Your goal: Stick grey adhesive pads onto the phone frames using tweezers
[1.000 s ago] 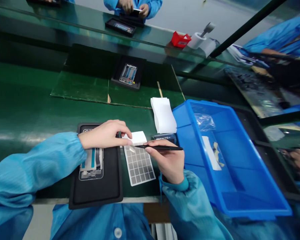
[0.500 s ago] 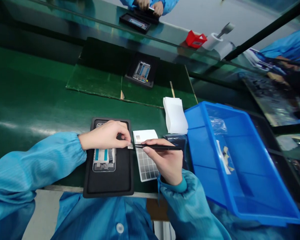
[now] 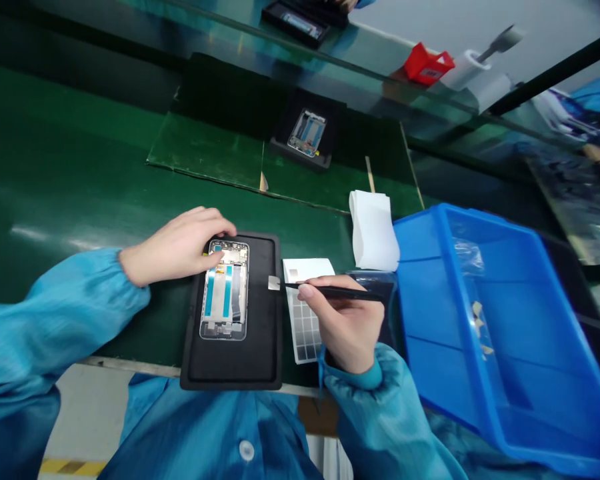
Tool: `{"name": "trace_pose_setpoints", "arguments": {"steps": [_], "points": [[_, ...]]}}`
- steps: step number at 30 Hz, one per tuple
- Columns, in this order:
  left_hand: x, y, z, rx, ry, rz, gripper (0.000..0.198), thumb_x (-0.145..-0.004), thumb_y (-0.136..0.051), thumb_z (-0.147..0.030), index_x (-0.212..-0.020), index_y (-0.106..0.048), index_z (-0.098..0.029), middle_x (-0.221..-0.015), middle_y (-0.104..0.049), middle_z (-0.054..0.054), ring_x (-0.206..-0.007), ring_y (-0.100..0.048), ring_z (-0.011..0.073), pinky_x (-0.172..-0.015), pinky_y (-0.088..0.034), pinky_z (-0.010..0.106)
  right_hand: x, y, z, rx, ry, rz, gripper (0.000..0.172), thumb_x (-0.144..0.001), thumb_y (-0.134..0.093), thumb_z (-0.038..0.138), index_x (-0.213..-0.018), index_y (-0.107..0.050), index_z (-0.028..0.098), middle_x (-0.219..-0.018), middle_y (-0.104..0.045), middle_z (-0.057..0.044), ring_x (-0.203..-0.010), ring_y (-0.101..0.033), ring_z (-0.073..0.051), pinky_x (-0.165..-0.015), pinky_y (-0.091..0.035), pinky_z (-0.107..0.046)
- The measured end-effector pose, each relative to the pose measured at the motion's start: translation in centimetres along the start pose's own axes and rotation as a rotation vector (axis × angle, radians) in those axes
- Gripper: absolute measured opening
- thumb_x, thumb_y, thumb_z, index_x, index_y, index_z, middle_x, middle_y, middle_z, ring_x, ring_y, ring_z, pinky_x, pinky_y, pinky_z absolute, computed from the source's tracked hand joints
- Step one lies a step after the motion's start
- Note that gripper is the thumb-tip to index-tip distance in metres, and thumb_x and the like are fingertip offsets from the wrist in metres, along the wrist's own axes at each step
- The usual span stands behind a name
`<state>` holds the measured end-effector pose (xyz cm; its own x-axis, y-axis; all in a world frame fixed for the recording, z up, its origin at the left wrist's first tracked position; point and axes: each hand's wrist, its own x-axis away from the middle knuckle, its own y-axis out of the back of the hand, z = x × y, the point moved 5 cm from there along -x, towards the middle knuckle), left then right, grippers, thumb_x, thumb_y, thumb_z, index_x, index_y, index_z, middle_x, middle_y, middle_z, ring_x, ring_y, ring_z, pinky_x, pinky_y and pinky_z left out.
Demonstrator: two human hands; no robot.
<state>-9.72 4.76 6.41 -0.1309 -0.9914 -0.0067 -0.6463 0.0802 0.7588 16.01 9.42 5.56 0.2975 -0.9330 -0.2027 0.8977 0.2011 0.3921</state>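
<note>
— What's on the mat?
— A phone frame (image 3: 225, 290) with a bright metal rim, two teal strips running lengthwise and a gray strip beside them. It lies flat in the middle of a black mat (image 3: 230, 373) on the counter (image 3: 55, 167).
— And the left hand (image 3: 175, 247)?
— Its fingers (image 3: 215, 227) are curled, the tips resting on the frame's top corner.
— The right hand (image 3: 345, 327)?
— Its fingers (image 3: 325, 285) are pressed together, pinching black tweezers (image 3: 335, 292), with a small silver tab (image 3: 274, 283) at the tip, over the mat's right edge.
— What's nearby?
— A sheet of gray squares (image 3: 303, 320), a stack of white paper (image 3: 374, 230), and a blue bin (image 3: 443, 227) holding scraps (image 3: 480, 327).
</note>
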Motion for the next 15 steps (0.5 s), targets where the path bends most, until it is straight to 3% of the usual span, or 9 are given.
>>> {"name": "trace_pose_setpoints", "arguments": {"steps": [2, 6, 9, 15], "points": [[1.9, 0.6, 1.9, -0.111, 0.019, 0.068, 0.043, -0.085, -0.066, -0.032, -0.125, -0.061, -0.019, -0.118, -0.061, 0.007, -0.107, -0.058, 0.0237, -0.091, -0.047, 0.035, 0.0, -0.7, 0.1, -0.023, -0.038, 0.005, 0.013, -0.077, -0.084, 0.032, -0.079, -0.075, 0.023, -0.075, -0.074, -0.004, -0.068, -0.072, -0.022, -0.062, -0.06, -0.034], [5.6, -0.1, 4.4, -0.082, 0.077, 0.261, 0.076, -0.073, -0.082, -0.04, -0.139, -0.046, -0.03, -0.139, -0.044, 0.006, -0.108, -0.059, 0.023, -0.083, -0.052, 0.03, -0.1, -3.3, 0.5, -0.08, -0.118, 0.085, 0.016, -0.078, -0.082, 0.035, -0.078, -0.074, 0.022, -0.075, -0.073, -0.004, -0.065, -0.071, -0.02, -0.058, -0.059, -0.031], [6.5, -0.9, 4.5, -0.063, 0.09, 0.228, 0.073, -0.073, -0.083, -0.036, -0.136, -0.046, -0.03, -0.136, -0.043, 0.006, -0.11, -0.058, 0.0238, -0.084, -0.053, 0.031, -0.3, -5.4, 0.7, -0.119, -0.172, 0.163, 0.019, -0.079, -0.08, 0.037, -0.079, -0.073, 0.02, -0.074, -0.073, -0.004, -0.06, -0.069, -0.018, -0.054, -0.057, -0.029], [5.8, -2.3, 3.5, -0.024, 0.014, 0.172, 0.067, -0.078, -0.08, -0.035, -0.135, -0.046, -0.027, -0.131, -0.044, 0.008, -0.108, -0.058, 0.0249, -0.084, -0.054, 0.034, -0.8, -7.8, 0.5, -0.093, -0.185, 0.259, 0.018, -0.078, -0.08, 0.036, -0.08, -0.073, 0.019, -0.071, -0.074, -0.004, -0.058, -0.067, -0.017, -0.053, -0.055, -0.027]]}}
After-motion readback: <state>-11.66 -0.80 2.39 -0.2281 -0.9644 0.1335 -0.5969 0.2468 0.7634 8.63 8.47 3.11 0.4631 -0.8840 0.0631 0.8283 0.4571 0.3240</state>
